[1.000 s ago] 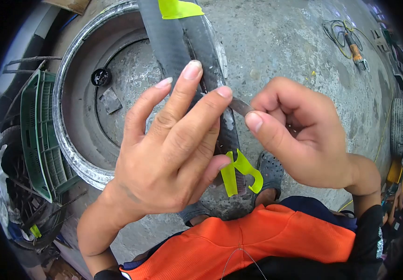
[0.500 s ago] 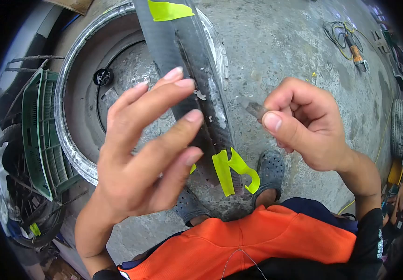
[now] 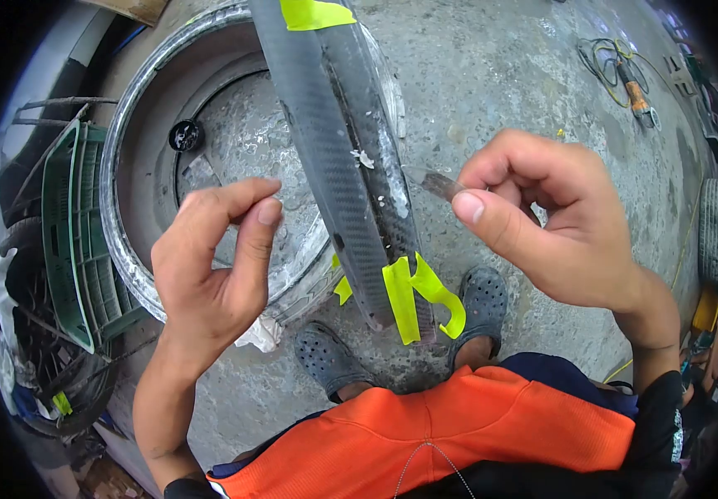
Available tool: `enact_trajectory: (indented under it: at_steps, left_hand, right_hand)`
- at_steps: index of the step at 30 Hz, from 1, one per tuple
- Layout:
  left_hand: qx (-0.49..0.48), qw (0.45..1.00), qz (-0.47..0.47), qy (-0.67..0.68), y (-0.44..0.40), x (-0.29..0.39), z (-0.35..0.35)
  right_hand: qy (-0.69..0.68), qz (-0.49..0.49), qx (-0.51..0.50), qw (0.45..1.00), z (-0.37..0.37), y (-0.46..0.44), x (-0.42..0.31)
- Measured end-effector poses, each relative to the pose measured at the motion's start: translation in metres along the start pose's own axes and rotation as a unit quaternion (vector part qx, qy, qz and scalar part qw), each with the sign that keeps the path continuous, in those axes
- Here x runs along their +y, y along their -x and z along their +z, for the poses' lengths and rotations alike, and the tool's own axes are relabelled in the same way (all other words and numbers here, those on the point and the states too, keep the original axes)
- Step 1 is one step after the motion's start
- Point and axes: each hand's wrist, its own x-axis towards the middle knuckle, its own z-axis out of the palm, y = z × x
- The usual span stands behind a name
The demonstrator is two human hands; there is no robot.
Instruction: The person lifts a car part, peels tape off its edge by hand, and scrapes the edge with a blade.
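Note:
My right hand point(image 3: 554, 216) pinches a small thin blade point(image 3: 435, 182) between thumb and index finger, its tip pointing left. That tip is close to the right edge of a long, dark, carbon-weave part point(image 3: 317, 133), apparently just off it. A narrow slot runs down the part, with white flakes point(image 3: 363, 158) and a whitish smear beside it. Yellow-green tape point(image 3: 400, 303) hangs at its near end, and another strip point(image 3: 317, 14) crosses its far end. Left of the part, my left hand point(image 3: 217, 249) is raised with curled fingers, thumb and index tips close together; anything between them is too small to name.
A large round rim point(image 3: 109, 200) lies on the floor beneath the part, with a round black piece point(image 3: 185, 135) inside. A green crate point(image 3: 84, 241) stands at the left. An orange power tool point(image 3: 635, 98) with its cable lies at the upper right, and a tyre point(image 3: 712, 229) is farther right.
My left hand has drawn back leftward off the part, its spread fingers curling toward a pinch. The part has shifted slightly right; the blade has moved slightly left, toward it.

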Motion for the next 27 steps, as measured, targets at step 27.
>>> enact_trajectory:
  at_steps: [27]
  left_hand:
    - [-0.080,0.947,0.272,-0.150,-0.034,0.022,0.000]
  right_hand:
    - [0.019,0.023,-0.012,0.999,0.002,-0.010,-0.016]
